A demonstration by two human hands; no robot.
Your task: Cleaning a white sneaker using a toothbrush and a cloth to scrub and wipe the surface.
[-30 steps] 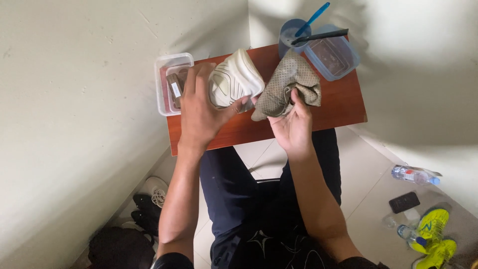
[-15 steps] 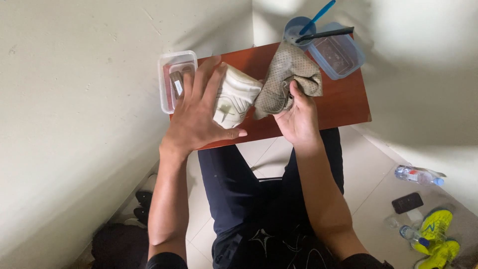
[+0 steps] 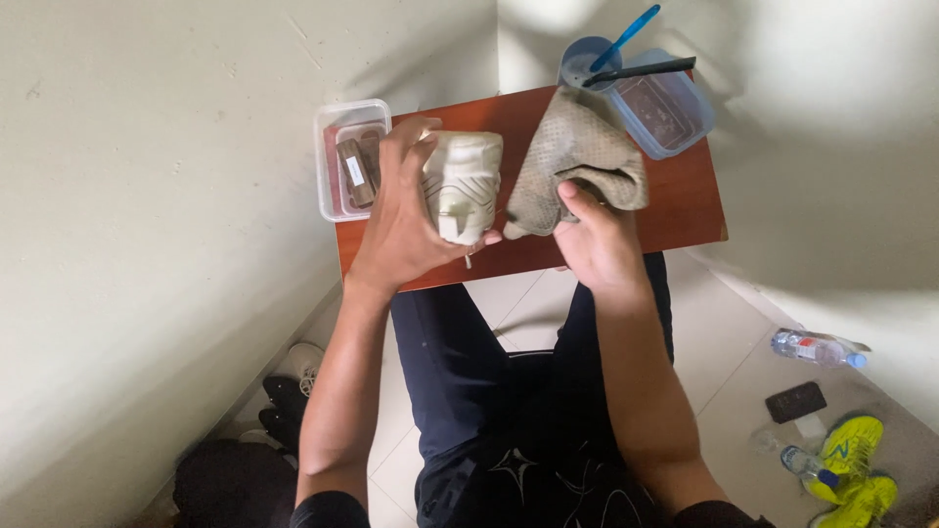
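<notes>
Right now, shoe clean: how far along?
Done: the visible side of the white shoe looks pale with no obvious dirt. In hand: left hand grips the shoe above the red-brown table; right hand holds the grey-brown cloth. Left: hidden sides can't be judged; brushes sit unused in the blue cup.

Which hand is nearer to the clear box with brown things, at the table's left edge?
Left. The left hand holds the white shoe right beside the clear box. The right hand grips the grey cloth beyond the shoe, farther away.
</notes>
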